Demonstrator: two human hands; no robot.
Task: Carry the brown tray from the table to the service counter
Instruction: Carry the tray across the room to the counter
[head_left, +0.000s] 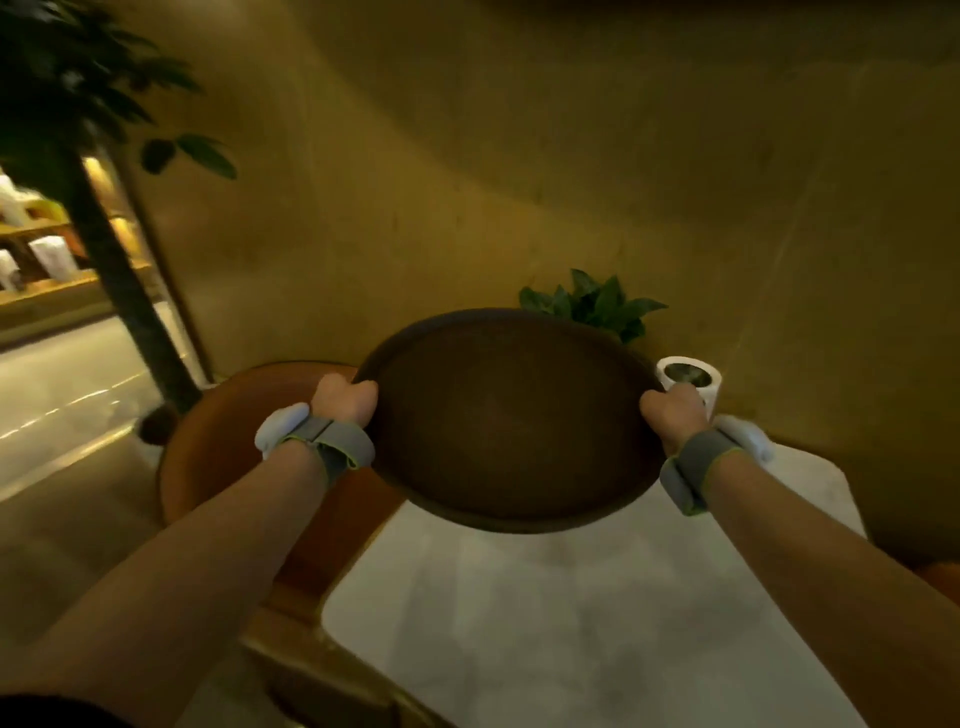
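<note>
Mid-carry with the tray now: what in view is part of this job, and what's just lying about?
Job: brown tray, left hand, right hand, both gripping its rim; white table it is leaving.

Lying about: white cup, small plant, orange chair, tall plant.

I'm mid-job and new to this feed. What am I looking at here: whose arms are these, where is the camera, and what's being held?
The single camera sits on a person's head, looking forward and down, so the arms are theirs. The left hand and right hand grip opposite edges of the round brown tray, which looks empty and is held above a pale table. Grey bands circle both wrists. Behind the tray stand a white cup and a small green plant; an orange chair sits to the left.
</note>
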